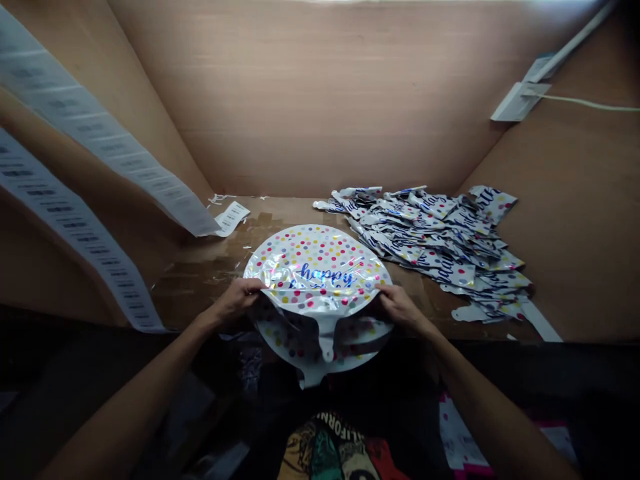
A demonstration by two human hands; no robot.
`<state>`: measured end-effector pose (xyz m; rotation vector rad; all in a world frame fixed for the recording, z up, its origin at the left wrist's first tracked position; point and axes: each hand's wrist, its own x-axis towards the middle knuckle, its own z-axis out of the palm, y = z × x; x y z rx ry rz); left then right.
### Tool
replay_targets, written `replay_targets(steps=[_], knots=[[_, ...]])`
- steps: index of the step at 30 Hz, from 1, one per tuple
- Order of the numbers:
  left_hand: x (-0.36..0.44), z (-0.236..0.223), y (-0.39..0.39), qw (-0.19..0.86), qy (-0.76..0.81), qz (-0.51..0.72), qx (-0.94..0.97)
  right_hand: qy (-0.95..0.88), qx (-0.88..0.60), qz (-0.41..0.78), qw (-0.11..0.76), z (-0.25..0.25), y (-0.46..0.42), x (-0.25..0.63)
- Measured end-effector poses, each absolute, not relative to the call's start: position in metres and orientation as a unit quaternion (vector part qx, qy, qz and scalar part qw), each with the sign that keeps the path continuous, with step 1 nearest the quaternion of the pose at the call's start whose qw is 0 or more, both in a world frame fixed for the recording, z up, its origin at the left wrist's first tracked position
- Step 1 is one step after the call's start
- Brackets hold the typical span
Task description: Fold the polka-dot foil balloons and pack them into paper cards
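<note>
A flat white foil balloon (320, 257) with coloured dots and blue "happy" lettering lies in front of me, its tail toward my body. My left hand (245, 295) pinches its left edge, and my right hand (397, 303) pinches the right edge. A crease runs across the foil between the two hands, below the lettering. Beneath it another dotted foil balloon (290, 340) sticks out past the table's front edge. The fingertips are partly hidden by the foil.
A heap of folded foil balloons (430, 233) lies at the right. Long barcode label strips (95, 257) hang down at the left, and a small label piece (233, 219) rests near the back. Cardboard walls (320, 100) enclose the taped brown surface (200, 267). A white cable (590, 101) crosses the upper right.
</note>
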<state>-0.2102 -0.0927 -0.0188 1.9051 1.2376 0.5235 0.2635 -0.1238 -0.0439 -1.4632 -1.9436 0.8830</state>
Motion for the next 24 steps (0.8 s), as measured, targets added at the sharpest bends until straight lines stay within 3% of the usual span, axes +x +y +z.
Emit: replay_targets(steps=[3, 5, 9, 12, 15, 24], knots=[[-0.219, -0.025, -0.094, 0.312, 0.487, 0.209, 0.788, -0.640, -0.640, 0.267, 0.331, -0.040, -0.096, 0.291], [-0.227, -0.022, -0.095, 0.319, 0.476, 0.187, 0.798, -0.612, -0.662, 0.241, 0.359, -0.031, -0.088, 0.306], [-0.235, 0.003, -0.085, 0.392, 0.461, 0.179, 0.775, -0.678, -0.562, 0.315, 0.355, -0.012, -0.092, 0.301], [-0.224, 0.019, -0.059, 0.307, 0.482, 0.309, 0.760, -0.708, -0.524, 0.316, 0.352, -0.004, -0.102, 0.281], [-0.211, 0.016, -0.030, 0.233, 0.469, 0.283, 0.803, -0.745, -0.492, 0.312, 0.325, -0.007, -0.116, 0.268], [-0.221, -0.022, -0.014, 0.412, 0.427, 0.134, 0.794, -0.745, -0.487, 0.364, 0.274, -0.048, -0.142, 0.277]])
